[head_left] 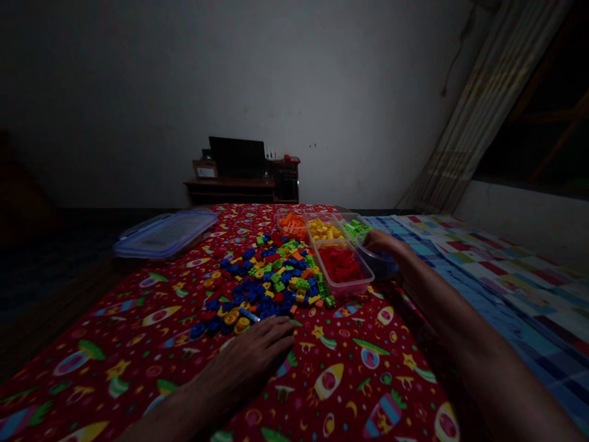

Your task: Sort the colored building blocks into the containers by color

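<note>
My left hand (264,341) lies flat on the red patterned cloth, palm down and fingers stretched out. Its fingertips are by the near edge of a heap of mixed toy building bricks (276,282). Over at the right, my right hand (383,241) is at a round clear tub (380,267), its bunched fingers bent down at the rim. What those fingers hold, if anything, is hidden. Beside the tub stands a clear divided box (350,287). Its compartments hold orange bricks (293,226), yellow bricks (325,230), green bricks (355,229) and red bricks (340,264).
Clear lids with blue edges (168,234) lie at the left edge of the cloth-covered surface (331,368). To the right spreads a checked blanket (488,288). Against the far wall, a low desk (230,184) carries a dark monitor (237,156). The room is dim.
</note>
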Tool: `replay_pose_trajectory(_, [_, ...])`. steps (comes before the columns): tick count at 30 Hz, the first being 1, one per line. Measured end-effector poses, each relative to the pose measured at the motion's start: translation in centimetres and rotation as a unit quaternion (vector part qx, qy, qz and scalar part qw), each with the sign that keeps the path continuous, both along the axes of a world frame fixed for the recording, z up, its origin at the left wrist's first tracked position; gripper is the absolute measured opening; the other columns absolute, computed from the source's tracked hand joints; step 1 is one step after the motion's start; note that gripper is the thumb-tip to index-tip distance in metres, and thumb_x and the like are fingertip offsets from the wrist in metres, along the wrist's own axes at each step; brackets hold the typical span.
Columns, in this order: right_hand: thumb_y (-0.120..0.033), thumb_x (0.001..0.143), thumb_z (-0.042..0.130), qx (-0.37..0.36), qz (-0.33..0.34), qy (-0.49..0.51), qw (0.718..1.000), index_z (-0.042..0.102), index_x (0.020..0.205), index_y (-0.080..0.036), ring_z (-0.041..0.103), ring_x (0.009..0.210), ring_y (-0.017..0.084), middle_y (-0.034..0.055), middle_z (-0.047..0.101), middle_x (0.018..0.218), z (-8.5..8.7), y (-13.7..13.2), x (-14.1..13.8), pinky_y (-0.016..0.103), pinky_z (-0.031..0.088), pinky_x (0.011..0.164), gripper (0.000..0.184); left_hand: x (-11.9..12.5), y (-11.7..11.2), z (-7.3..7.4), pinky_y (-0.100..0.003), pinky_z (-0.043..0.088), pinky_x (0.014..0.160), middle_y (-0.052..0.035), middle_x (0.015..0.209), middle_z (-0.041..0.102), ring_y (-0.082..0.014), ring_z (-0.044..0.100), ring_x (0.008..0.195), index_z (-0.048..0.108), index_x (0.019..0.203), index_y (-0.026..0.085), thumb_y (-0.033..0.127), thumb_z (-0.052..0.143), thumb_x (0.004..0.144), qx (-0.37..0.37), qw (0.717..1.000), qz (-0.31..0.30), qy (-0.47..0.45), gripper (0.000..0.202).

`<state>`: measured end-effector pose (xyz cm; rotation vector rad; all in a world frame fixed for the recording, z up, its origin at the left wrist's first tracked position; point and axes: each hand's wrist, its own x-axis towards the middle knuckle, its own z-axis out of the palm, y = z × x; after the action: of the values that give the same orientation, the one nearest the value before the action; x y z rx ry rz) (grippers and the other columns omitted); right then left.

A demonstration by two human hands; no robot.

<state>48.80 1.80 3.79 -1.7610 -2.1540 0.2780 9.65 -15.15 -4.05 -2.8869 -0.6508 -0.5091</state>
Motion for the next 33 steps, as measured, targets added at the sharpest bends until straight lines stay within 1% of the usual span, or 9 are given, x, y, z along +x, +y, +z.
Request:
replay_pose_trajectory(4, [-0.015, 0.058, 0.059, -0.020, 0.011, 0.057, 0.998, 0.072, 0.068, -0.015, 0.054, 0.055, 0.012, -0.0027, 0.060, 0.054, 0.9, -0.4, 0.9, 0.020, 0.041, 0.052, 0.017, 0.0, -0.1, -0.2, -0.038, 0.045, 0.101, -0.0077, 0.128, 0.058, -0.0208, 0.048, 0.122, 0.056, 0.117, 0.018, -0.001, 0.038, 0.083, 0.000, 1.000, 0.004, -0.003, 0.043])
replay_pose_trajectory(7, [-0.015, 0.057, 0.061, -0.019, 0.031, 0.149, 0.988, 0.074, 0.084, -0.015, 0.059, 0.062, 0.013, 0.0001, 0.069, 0.069, 1.2, -1.3, 0.8, 0.021, 0.045, 0.057, 0.030, 0.0, -0.1, -0.3, -0.038, 0.046, 0.100, -0.0068, 0.128, 0.058, -0.0210, 0.049, 0.122, 0.055, 0.120, 0.018, -0.003, 0.039, 0.082, -0.004, 1.000, 0.011, 0.002, 0.047])
replay_pose_trajectory(10, [-0.018, 0.058, 0.064, 0.006, 0.025, 0.171, 0.985, 0.074, 0.089, -0.014, 0.060, 0.063, 0.014, 0.0026, 0.070, 0.073, 1.3, -2.3, 0.4, 0.022, 0.045, 0.056, 0.033, 0.1, -0.1, -0.4, -0.038, 0.045, 0.101, -0.0065, 0.130, 0.057, -0.0208, 0.048, 0.123, 0.053, 0.123, 0.019, -0.004, 0.040, 0.081, -0.013, 1.000, 0.014, 0.003, 0.049])
replay_pose_trajectory(16, [-0.020, 0.065, 0.063, 0.091, -0.013, 0.057, 0.994, 0.074, 0.091, -0.015, 0.060, 0.065, 0.014, 0.0048, 0.071, 0.075, 2.1, -4.2, -1.0, 0.020, 0.040, 0.053, 0.029, 0.1, -0.2, -0.2, -0.038, 0.043, 0.103, -0.0063, 0.131, 0.055, -0.0205, 0.047, 0.124, 0.053, 0.122, 0.019, -0.003, 0.041, 0.082, -0.019, 1.000, 0.019, 0.010, 0.048])
replay_pose_trajectory(19, [-0.022, 0.072, 0.058, 0.131, 0.013, -0.002, 0.991, 0.073, 0.089, -0.016, 0.059, 0.066, 0.013, 0.0046, 0.070, 0.078, 2.5, -5.4, -1.7, 0.020, 0.039, 0.056, 0.024, 0.1, -0.3, 0.0, -0.037, 0.043, 0.103, -0.0058, 0.130, 0.056, -0.0194, 0.047, 0.123, 0.052, 0.123, 0.019, -0.003, 0.040, 0.081, -0.020, 1.000, 0.016, 0.005, 0.049])
replay_pose_trajectory(21, [-0.024, 0.076, 0.055, 0.129, 0.022, -0.020, 0.991, 0.073, 0.088, -0.015, 0.058, 0.067, 0.013, 0.0052, 0.070, 0.078, 2.6, -5.9, -1.9, 0.021, 0.039, 0.058, 0.023, 0.1, -0.4, 0.2, -0.037, 0.043, 0.103, -0.0058, 0.130, 0.057, -0.0191, 0.047, 0.123, 0.052, 0.123, 0.019, -0.004, 0.040, 0.081, -0.021, 1.000, 0.015, 0.001, 0.050])
replay_pose_trajectory(24, [-0.024, 0.079, 0.053, 0.102, -0.011, -0.045, 0.994, 0.072, 0.083, -0.014, 0.057, 0.066, 0.015, 0.0067, 0.069, 0.076, 2.4, -6.1, -1.6, 0.022, 0.039, 0.058, 0.022, 0.1, -0.4, 0.3, -0.038, 0.044, 0.102, -0.0065, 0.129, 0.057, -0.0205, 0.049, 0.122, 0.053, 0.121, 0.018, -0.004, 0.041, 0.079, -0.022, 1.000, 0.015, 0.008, 0.049])
replay_pose_trajectory(29, [-0.021, 0.076, 0.060, 0.104, -0.111, -0.037, 0.988, 0.072, 0.088, -0.016, 0.061, 0.079, 0.019, 0.0099, 0.070, 0.088, 1.4, -6.0, -0.8, 0.025, 0.046, 0.069, 0.017, 0.1, -0.4, 0.0, -0.038, 0.043, 0.101, -0.0071, 0.132, 0.055, -0.0210, 0.048, 0.123, 0.051, 0.125, 0.018, -0.006, 0.041, 0.078, -0.027, 0.999, 0.016, 0.007, 0.054])
replay_pose_trajectory(33, [-0.025, 0.078, 0.059, 0.130, -0.127, 0.014, 0.983, 0.072, 0.091, -0.016, 0.063, 0.087, 0.021, 0.0115, 0.070, 0.096, 0.7, -6.2, -0.6, 0.026, 0.048, 0.074, 0.020, 0.1, -0.3, -0.1, -0.038, 0.043, 0.101, -0.0074, 0.130, 0.057, -0.0208, 0.048, 0.122, 0.052, 0.122, 0.018, -0.006, 0.041, 0.078, -0.035, 0.999, 0.013, 0.000, 0.051])
